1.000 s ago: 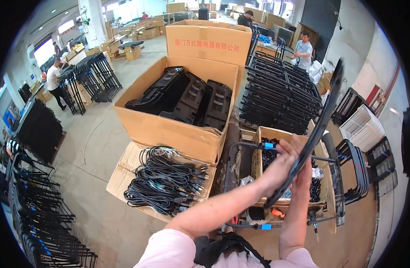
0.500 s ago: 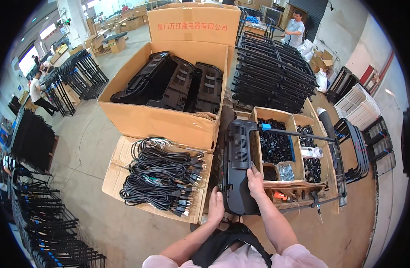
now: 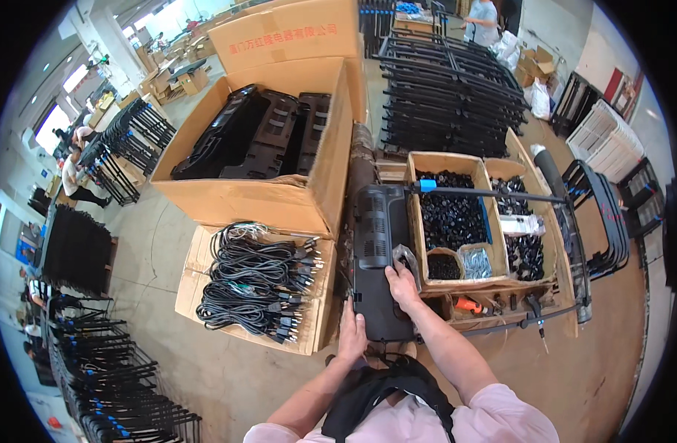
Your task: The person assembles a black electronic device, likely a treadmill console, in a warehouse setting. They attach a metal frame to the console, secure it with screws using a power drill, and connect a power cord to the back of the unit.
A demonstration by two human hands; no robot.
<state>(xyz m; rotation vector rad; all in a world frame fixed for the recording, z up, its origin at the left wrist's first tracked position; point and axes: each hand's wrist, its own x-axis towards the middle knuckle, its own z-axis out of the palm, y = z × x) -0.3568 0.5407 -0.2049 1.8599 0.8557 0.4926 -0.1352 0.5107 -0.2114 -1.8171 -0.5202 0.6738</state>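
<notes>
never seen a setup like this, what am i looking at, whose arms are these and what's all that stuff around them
There is no robot here. A person works with two bare hands, seen from above by a fisheye camera worn on their head, so straight edges look bent.

The left hand is at the left edge of a long black plastic panel; the right hand is at its right side. Whether either grips it firmly is hard to tell.

To the right, a divided wooden box holds small black parts and silvery pieces. To the left, bundled black cables lie on cardboard, and a big carton holds more dark panels.
</notes>
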